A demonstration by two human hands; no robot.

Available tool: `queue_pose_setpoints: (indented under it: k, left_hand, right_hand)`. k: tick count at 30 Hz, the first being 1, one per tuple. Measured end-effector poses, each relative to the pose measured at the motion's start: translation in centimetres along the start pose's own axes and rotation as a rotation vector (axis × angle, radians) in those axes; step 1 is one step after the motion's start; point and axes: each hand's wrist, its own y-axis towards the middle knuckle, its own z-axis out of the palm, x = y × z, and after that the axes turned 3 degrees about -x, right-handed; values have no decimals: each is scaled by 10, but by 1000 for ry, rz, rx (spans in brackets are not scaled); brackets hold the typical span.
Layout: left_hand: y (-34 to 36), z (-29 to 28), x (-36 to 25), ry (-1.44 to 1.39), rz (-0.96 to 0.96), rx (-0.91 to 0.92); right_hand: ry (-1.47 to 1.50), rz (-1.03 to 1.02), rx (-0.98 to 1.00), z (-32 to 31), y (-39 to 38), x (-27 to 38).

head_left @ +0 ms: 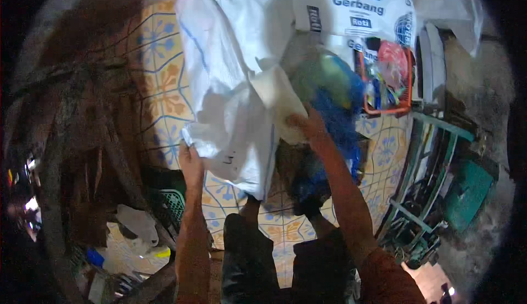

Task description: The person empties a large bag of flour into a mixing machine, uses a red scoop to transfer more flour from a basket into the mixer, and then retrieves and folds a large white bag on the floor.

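A large white woven sack (230, 134) spreads in front of me, creased and partly shadowed. My left hand (192, 164) is closed on its lower left edge. To the right, my right hand (308, 125) has its fingers closed on the lower end of a cream-white, flat, folded-looking piece (279, 96) that lies against the sack; whether it is cloth or plastic I cannot tell. Just beyond that hand is a blue plastic bag (337, 120), with something pale green showing at its top.
More white sacking with dark print (359, 7) covers the far side. An orange-red basket (407, 98) of small packets stands at the right, near a green metal frame (444, 125). Patterned floor tiles (164, 79) lie around, and a green crate (169, 208) sits by my left forearm.
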Motion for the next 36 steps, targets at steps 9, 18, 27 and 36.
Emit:
queue_pose_setpoints:
  k: [9,18,27,36]
  left_hand:
    - [-52,-63,0,8,306,-73]
    - [-113,-1,-81,96,201,-31]
    - [-54,-116,-2,241,285,24]
    - [-127,-47,-124,287,458,-132]
  right_hand:
    - [17,-151,-508,-182,-210,-137]
    - [-632,-320,-1133,-294,-179,-334]
    - [-886,-95,-772,-303,-41,-443]
    - [-263,-13,-239,-304,-76,-455]
